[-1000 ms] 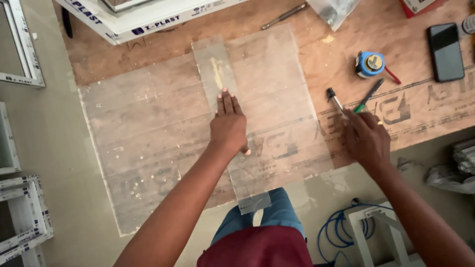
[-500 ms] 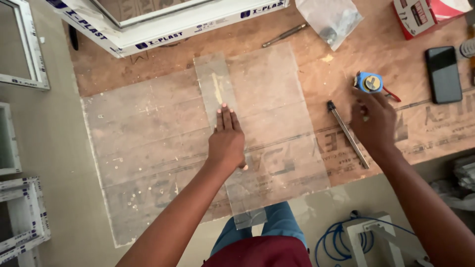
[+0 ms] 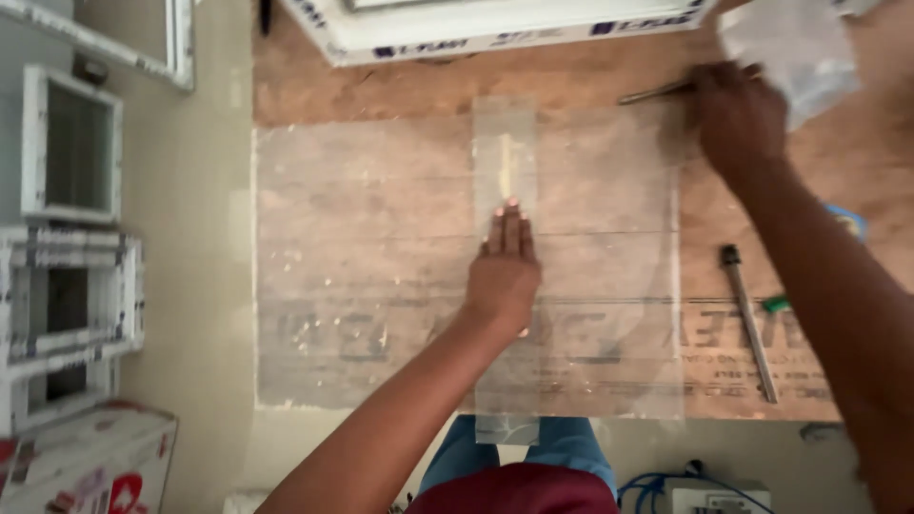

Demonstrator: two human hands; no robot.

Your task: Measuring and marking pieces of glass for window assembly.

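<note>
Left hand lies flat, fingers together, palm down on narrow glass strip, which rests across large glass sheet mid-workbench, its near end overhanging the near edge. Right hand reaches the far right corner, fingers curled at a thin metal rod; grip unclear from blur. Risk: one-handed pressure while reaching lets the strip slide or tip off the near edge.

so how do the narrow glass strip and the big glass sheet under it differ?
The narrow glass strip runs lengthwise away from the person, overhanging the table's near edge; the big glass sheet lies wide across the wooden table. The left hand presses the strip, not the sheet directly. Both are clear and flat.
</note>
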